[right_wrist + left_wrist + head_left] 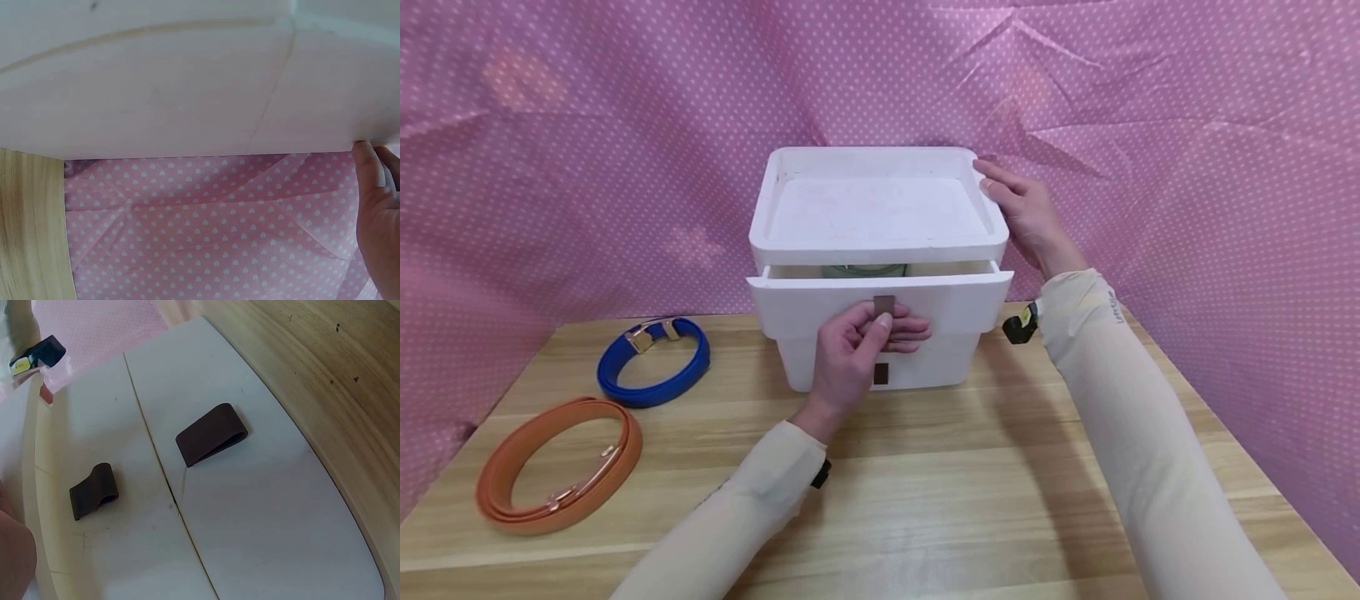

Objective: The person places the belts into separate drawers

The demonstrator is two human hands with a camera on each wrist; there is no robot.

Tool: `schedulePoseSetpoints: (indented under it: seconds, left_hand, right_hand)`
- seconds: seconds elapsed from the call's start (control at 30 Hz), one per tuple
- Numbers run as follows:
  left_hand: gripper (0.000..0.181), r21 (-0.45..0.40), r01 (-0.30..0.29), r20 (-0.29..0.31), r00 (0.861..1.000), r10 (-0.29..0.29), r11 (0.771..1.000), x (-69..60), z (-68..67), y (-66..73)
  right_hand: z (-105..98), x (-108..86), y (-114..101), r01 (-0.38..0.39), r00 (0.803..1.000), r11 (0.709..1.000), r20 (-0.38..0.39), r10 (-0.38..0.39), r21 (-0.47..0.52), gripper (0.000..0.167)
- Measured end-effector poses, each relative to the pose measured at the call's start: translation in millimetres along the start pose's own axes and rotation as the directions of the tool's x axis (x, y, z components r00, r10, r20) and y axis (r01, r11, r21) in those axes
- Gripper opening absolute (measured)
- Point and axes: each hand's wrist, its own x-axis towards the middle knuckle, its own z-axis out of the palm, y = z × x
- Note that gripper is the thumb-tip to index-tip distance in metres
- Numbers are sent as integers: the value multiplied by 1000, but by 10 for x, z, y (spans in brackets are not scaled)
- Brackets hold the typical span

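A white two-drawer box [880, 217] with a tray-like top stands at the back of the table. Its upper drawer [805, 304] is slid partly out, and a rolled green strap-like item [865, 271] shows inside, mostly hidden by the front. In the head view my left hand [853, 346] pinches the upper drawer's brown pull tab [883, 306] between thumb and fingers. The left wrist view shows only part of that hand at its left edge, apart from both tabs. My right hand [1026, 208] rests against the box's right side near the back corner, fingers extended, fingertips touching the wall in the right wrist view.
A rolled blue belt [658, 392] with a gold buckle lies left of the box. Nearer the front left lies a rolled orange-brown belt [512, 433]. The lower drawer has its own brown tab [881, 374]. Pink dotted cloth [685, 125] hangs behind the wooden table [925, 500].
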Motion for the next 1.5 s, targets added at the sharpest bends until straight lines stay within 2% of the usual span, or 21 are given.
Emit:
schedulePoseSetpoints:
  seconds: [0.3,0.43,0.73,0.87,1.07,1.5]
  left_hand:
    - [23,1,10,-21,1000,-10,1000,24,-20,-22]
    - [23,8,9,-13,1000,-9,1000,43,-26,-23]
    - [23,18,18,8,1000,-19,1000,27,-28,-47]
    - [23,29,10,16,1000,-10,1000,53,-30,-41]
    - [23,51,-12,15,1000,12,999,55,-56,-36]
    - [24,47,-23,16,1000,23,999,65,-92,-93]
  right_hand:
    - [10,-10,28,-1,1000,1000,6,1,-3,44]
    - [10,-1,24,21,1000,1000,1,-21,5,43]
    - [-34,-26,65,12,1000,1000,2,-12,-4,44]
    - [-27,-19,31,22,1000,1000,1,-22,2,44]
    - [-1,-2,-9,-1,1000,1000,16,1,1,44]
    - [-1,6,36,24,1000,1000,-5,-24,-12,43]
